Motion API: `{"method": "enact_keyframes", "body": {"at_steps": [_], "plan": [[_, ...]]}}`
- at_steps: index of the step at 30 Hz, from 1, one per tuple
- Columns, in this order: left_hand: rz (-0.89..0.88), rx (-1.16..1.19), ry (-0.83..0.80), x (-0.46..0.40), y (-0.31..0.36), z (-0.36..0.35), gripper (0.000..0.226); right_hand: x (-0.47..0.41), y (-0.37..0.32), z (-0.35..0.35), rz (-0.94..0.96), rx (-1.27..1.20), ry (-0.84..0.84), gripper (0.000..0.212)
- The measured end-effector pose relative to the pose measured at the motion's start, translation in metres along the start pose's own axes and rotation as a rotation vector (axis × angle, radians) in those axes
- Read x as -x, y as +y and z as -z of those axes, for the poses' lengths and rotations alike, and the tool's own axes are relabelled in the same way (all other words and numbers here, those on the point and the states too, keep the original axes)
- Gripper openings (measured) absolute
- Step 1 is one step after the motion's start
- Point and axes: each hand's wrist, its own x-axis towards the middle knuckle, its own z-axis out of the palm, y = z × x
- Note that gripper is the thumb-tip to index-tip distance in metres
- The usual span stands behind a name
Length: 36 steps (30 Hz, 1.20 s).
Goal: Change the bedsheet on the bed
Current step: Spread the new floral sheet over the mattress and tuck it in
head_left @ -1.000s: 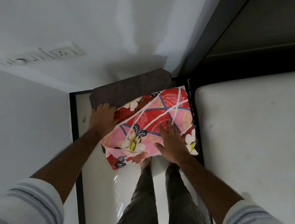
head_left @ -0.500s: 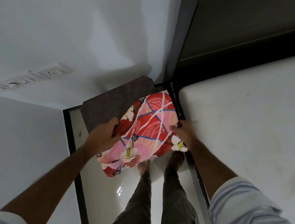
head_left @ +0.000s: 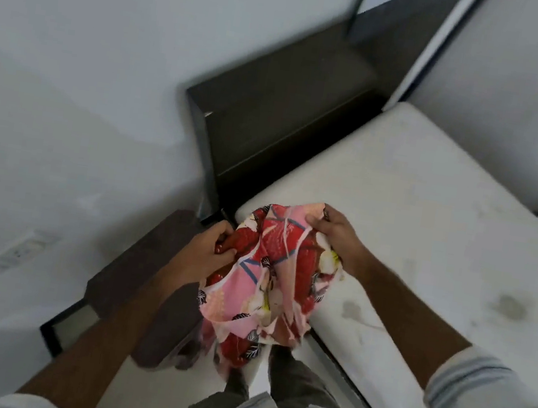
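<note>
Both hands, left [head_left: 209, 250] and right [head_left: 335, 237], clench the bunched bedsheet [head_left: 271, 273]; its loose folds could snag the mattress [head_left: 430, 226] corner.

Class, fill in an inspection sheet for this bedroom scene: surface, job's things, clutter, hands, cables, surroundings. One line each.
Surface: bare white mattress, stained, no sheet on it.
Job's things: red and pink floral sheet, bunched up, held over the mattress corner.
Clutter: dark side table beside the bed, nothing seen on it.
Hands: left hand and right hand each grip the sheet.
Cables: nothing seen; a blurred wall socket at the left.
Surroundings: dark headboard, white walls, pale glossy floor.
</note>
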Motion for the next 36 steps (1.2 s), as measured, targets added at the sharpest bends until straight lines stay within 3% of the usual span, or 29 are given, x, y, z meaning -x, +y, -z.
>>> {"method": "enact_keyframes", "body": {"at_steps": [3, 5, 7, 9, 12, 15, 17, 18, 21, 25, 28, 30, 32, 34, 36], "plan": [[-0.116, -0.096, -0.131, -0.031, 0.054, 0.003, 0.02, 0.035, -0.05, 0.053, 0.08, -0.066, 0.111, 0.02], [-0.192, -0.264, -0.238, -0.054, 0.089, 0.004, 0.03, 0.055, -0.082, 0.085, 0.158, -0.123, 0.212, 0.021], [-0.322, -0.459, -0.236, -0.073, 0.132, 0.002, 0.04, 0.077, -0.109, 0.115, 0.248, -0.176, 0.323, 0.015], [-0.421, -0.334, -0.192, -0.078, 0.183, -0.001, 0.052, 0.09, -0.128, 0.139, 0.316, -0.239, 0.431, 0.007], [-0.529, 0.01, -0.324, -0.07, 0.285, -0.029, 0.068, 0.114, -0.151, 0.182, 0.397, -0.394, 0.553, 0.011], [-0.645, 0.014, -0.407, -0.075, 0.364, -0.086, 0.086, 0.135, -0.178, 0.229, 0.523, -0.55, 0.555, 0.013], [-0.678, -0.073, -0.304, -0.087, 0.402, -0.133, 0.098, 0.155, -0.194, 0.263, 0.548, -0.575, 0.547, 0.014], [-0.697, -0.094, -0.201, -0.094, 0.42, -0.151, 0.094, 0.165, -0.201, 0.281, 0.552, -0.569, 0.536, 0.015], [-0.668, -0.021, 0.065, -0.113, 0.464, -0.186, 0.052, 0.197, -0.217, 0.334, 0.53, -0.502, 0.487, 0.014], [-0.592, -0.004, 0.054, -0.133, 0.507, -0.209, 0.005, 0.228, -0.226, 0.404, 0.427, -0.341, 0.446, 0.017], [-0.593, 0.129, -0.042, -0.136, 0.53, -0.222, 0.01, 0.232, -0.229, 0.444, 0.37, -0.293, 0.483, 0.02], [-0.574, 0.248, -0.077, -0.14, 0.544, -0.231, 0.012, 0.23, -0.232, 0.457, 0.406, -0.355, 0.394, 0.011], [-0.534, 0.383, -0.068, -0.147, 0.558, -0.241, 0.014, 0.223, -0.23, 0.459, 0.443, -0.367, 0.284, 0.029], [-0.479, 0.493, -0.077, -0.157, 0.567, -0.249, 0.016, 0.213, -0.21, 0.446, 0.407, -0.215, 0.256, 0.049], [-0.423, 0.558, -0.069, -0.166, 0.571, -0.256, 0.016, 0.214, -0.174, 0.428, 0.406, 0.003, 0.278, 0.055]]}}
